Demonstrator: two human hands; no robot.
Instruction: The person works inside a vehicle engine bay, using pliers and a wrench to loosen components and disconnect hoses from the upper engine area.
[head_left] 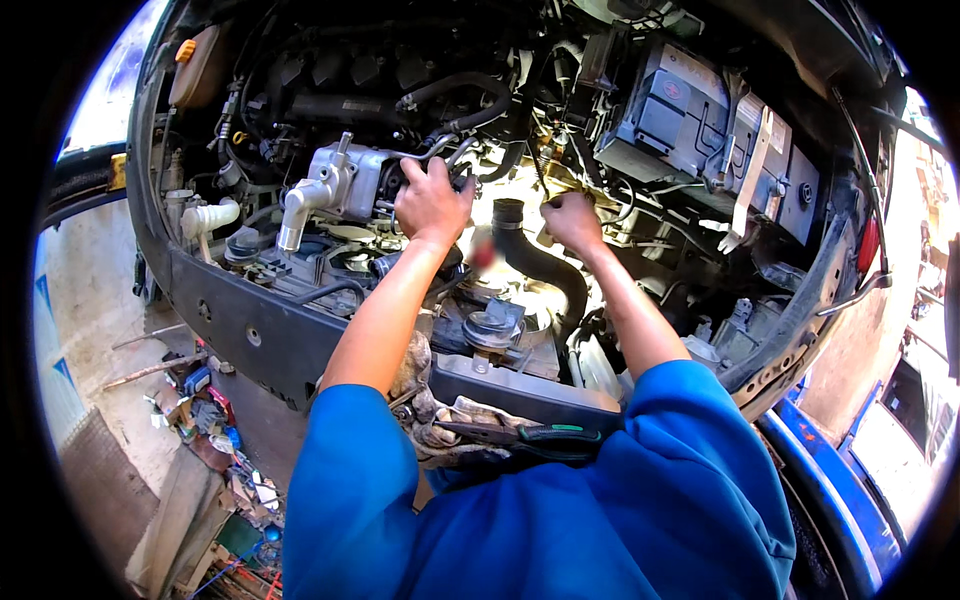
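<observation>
In the head view, my left hand point(434, 204) has its fingers bent around a dark fitting among small hoses, just right of a silver metal housing point(340, 185) with pipe outlets; what it grips is partly hidden. My right hand point(572, 222) is closed at the lit middle of the engine bay, right of a thick, curved black hose point(540, 262); I cannot make out what, if anything, its fingers hold. A blurred red spot point(486, 255) shows between my forearms, beside the hose.
A battery point(670, 115) with a strap sits at upper right. The black front crossmember point(255, 325) runs before me, with cloth and green-trimmed pliers point(550, 433) on its near side. Scattered scrap point(215, 435) lies on the floor at left. Blue metalwork point(830, 490) stands at lower right.
</observation>
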